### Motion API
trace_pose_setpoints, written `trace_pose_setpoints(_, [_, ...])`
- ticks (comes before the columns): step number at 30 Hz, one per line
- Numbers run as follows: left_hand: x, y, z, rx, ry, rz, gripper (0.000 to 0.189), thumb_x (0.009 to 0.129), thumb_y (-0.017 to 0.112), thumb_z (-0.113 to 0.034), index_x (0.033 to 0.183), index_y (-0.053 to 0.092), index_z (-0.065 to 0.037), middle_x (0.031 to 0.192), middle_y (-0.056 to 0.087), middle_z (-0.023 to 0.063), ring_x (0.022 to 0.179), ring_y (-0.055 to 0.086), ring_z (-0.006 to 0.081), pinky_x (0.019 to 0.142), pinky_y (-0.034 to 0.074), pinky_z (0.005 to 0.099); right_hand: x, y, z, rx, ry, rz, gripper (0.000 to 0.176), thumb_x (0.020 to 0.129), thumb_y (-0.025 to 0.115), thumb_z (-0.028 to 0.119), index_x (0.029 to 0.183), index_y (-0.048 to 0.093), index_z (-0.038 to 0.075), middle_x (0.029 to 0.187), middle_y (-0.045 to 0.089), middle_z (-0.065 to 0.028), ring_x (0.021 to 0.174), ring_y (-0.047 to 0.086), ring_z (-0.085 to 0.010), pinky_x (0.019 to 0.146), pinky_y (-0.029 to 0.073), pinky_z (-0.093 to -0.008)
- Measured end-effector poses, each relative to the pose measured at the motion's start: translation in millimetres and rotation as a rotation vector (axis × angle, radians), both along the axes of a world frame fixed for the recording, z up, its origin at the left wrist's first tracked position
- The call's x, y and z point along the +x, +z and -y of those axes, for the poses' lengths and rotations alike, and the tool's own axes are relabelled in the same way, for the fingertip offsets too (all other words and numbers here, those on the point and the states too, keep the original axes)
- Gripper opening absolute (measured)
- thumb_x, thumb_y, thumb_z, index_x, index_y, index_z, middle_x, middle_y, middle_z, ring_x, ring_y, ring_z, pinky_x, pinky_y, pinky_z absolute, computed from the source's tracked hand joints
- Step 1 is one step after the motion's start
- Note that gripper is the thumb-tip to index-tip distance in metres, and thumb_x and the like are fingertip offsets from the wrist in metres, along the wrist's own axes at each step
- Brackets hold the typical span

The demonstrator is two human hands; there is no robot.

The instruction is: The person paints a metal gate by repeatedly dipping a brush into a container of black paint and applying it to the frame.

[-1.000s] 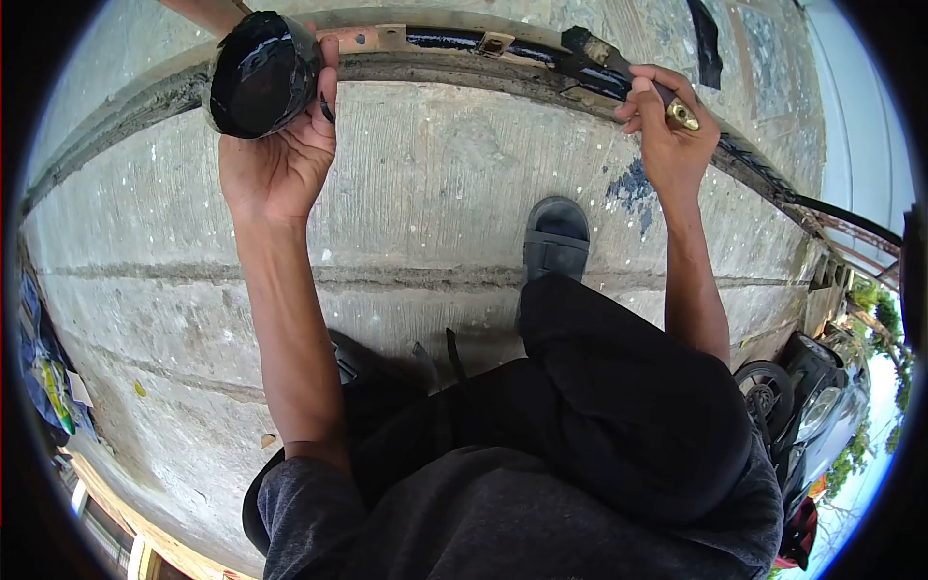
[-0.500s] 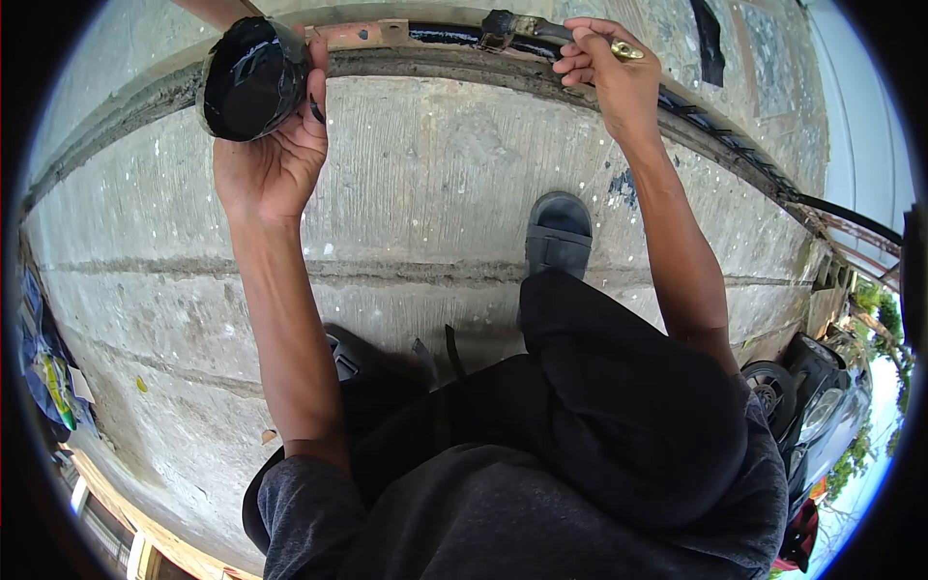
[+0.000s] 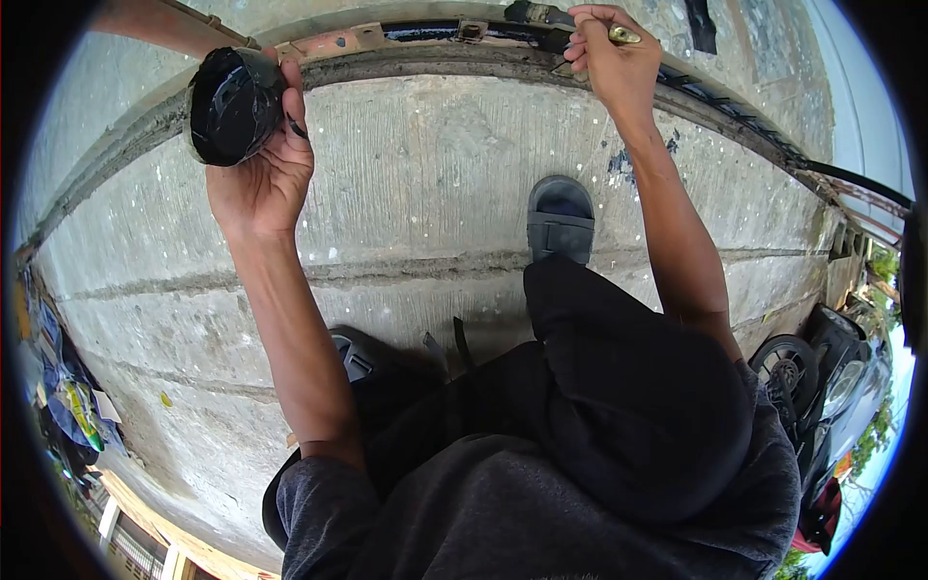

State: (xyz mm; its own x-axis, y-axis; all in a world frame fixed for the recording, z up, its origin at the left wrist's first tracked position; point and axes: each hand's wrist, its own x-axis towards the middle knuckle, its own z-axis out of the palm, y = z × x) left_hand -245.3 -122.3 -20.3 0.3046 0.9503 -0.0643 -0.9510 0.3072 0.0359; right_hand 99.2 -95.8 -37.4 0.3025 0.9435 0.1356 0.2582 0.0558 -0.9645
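My left hand (image 3: 259, 188) is closed around a cut-down container (image 3: 232, 108) with glossy black paint inside, tilted so its mouth faces left. Dark smears mark one finger. In my right hand (image 3: 619, 72) is a paintbrush (image 3: 541, 14), its paint-caked head pointing left and the end of its handle poking out by the thumb. Below the brush runs a long metal bar (image 3: 420, 32), wet black along the middle and right. Its left stretch (image 3: 329, 44) is still a bare reddish-brown, with small brackets along it.
Another person's forearm (image 3: 159, 31) reaches in at the upper left, behind the container. A black strip (image 3: 701, 24) lies on the concrete (image 3: 416, 174) beyond the bar. My sandalled foot (image 3: 561, 217) stands below my right hand. A motorcycle (image 3: 817, 372) is parked at the right; cloth (image 3: 63, 358) lies at the far left.
The brush has moved right along the bar, baring a bracket it covered before. The container has shifted slightly left and down in view. More of the other person's forearm shows.
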Motion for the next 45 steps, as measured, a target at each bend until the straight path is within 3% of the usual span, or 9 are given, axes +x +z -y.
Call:
trace_pose_setpoints(5, [3, -4, -3, -0.04, 0.002, -0.007, 0.039, 0.098, 0.049, -0.022, 0.129, 0.051, 0.002, 0.128, 0.055, 0.0253, 0.118, 0.054, 0.0419, 0.094, 0.054, 0.0481, -18, -33, 10, 0.072, 0.134, 0.265, 0.013, 0.087, 0.065, 0.014, 0.093, 0.071, 0.005, 0.071, 0.066, -0.0011, 0.06, 0.063, -0.0077, 0.054, 0.049, -0.0226])
trace_pose_setpoints(9, [3, 0, -1, -0.047, -0.01, -0.01, 0.039, 0.098, 0.049, -0.022, 0.129, 0.051, 0.002, 0.128, 0.055, 0.0252, 0.118, 0.055, 0.0419, 0.094, 0.054, 0.048, -16, -20, 18, 0.081, 0.068, -0.052, 0.012, 0.089, 0.063, 0.011, 0.095, 0.07, 0.004, 0.073, 0.065, -0.0027, 0.065, 0.065, -0.008, 0.055, 0.049, -0.0221])
trace_pose_setpoints(13, [6, 2, -3, -0.01, -0.013, -0.014, 0.039, 0.098, 0.049, -0.022, 0.129, 0.052, 0.002, 0.128, 0.055, 0.0251, 0.118, 0.054, 0.042, 0.094, 0.055, 0.0479, -23, -31, 23, 0.157, 0.141, 0.121, 0.013, 0.093, 0.06, 0.008, 0.098, 0.071, 0.004, 0.079, 0.065, -0.0005, 0.066, 0.062, -0.0069, 0.058, 0.049, -0.0204])
trace_pose_setpoints(14, [5, 1, -2, -0.014, -0.011, -0.015, 0.039, 0.098, 0.05, -0.022, 0.128, 0.052, 0.002, 0.128, 0.055, 0.0251, 0.118, 0.054, 0.0421, 0.093, 0.055, 0.0479, -23, -29, 28, 0.142, 0.155, -0.049, 0.014, 0.091, 0.062, 0.008, 0.102, 0.07, 0.003, 0.081, 0.066, -0.0024, 0.067, 0.061, -0.0065, 0.059, 0.048, -0.0205])
trace_pose_setpoints(17, [1, 0, -2, -0.057, -0.008, -0.002, 0.04, 0.097, 0.05, -0.023, 0.128, 0.052, 0.002, 0.128, 0.055, 0.025, 0.118, 0.054, 0.0421, 0.094, 0.054, 0.048, -16, -16, 38, 0.24, 0.109, 0.138, 0.016, 0.09, 0.062, 0.006, 0.104, 0.069, 0.003, 0.08, 0.066, -0.0051, 0.068, 0.06, -0.0054, 0.058, 0.048, -0.02])
trace_pose_setpoints(22, [3, 0, -3, -0.008, -0.012, 0.002, 0.04, 0.097, 0.051, -0.023, 0.129, 0.051, 0.002, 0.129, 0.054, 0.0244, 0.118, 0.054, 0.0416, 0.094, 0.054, 0.0481, -15, -23, 42, 0.199, 0.424, 0.768, 0.024, 0.09, 0.064, 0.014, 0.113, 0.068, 0.011, 0.086, 0.06, -0.0118, 0.065, 0.059, -0.0281, 0.061, 0.048, -0.0334])
trace_pose_setpoints(34, [3, 2, -2, -0.015, -0.013, 0.012, 0.04, 0.098, 0.049, -0.024, 0.129, 0.05, 0.002, 0.13, 0.054, 0.0239, 0.12, 0.053, 0.0415, 0.093, 0.055, 0.0485, -24, -24, 22, 0.246, 0.471, 0.932, 0.022, 0.09, 0.063, 0.013, 0.111, 0.069, 0.008, 0.09, 0.06, -0.0107, 0.068, 0.061, -0.029, 0.063, 0.05, -0.0364])
trace_pose_setpoints(39, [-1, 0, 2, 0.023, -0.014, -0.006, 0.041, 0.099, 0.046, -0.025, 0.13, 0.049, 0.002, 0.129, 0.054, 0.0239, 0.121, 0.052, 0.0417, 0.092, 0.055, 0.0497, -25, -17, 37, 0.4, 0.345, 0.758, 0.017, 0.088, 0.063, 0.013, 0.098, 0.072, 0.003, 0.095, 0.064, -0.01, 0.07, 0.064, -0.0317, 0.064, 0.054, -0.039])
trace_pose_setpoints(45, [4, -2, 0, -0.012, -0.01, -0.003, 0.042, 0.1, 0.045, -0.027, 0.13, 0.049, 0.002, 0.13, 0.054, 0.0236, 0.121, 0.052, 0.0409, 0.09, 0.056, 0.0486, -29, -13, 17, 0.392, 0.347, 0.742, 0.019, 0.088, 0.063, 0.014, 0.104, 0.071, 0.007, 0.088, 0.065, -0.01, 0.07, 0.064, -0.0302, 0.063, 0.054, -0.0361])
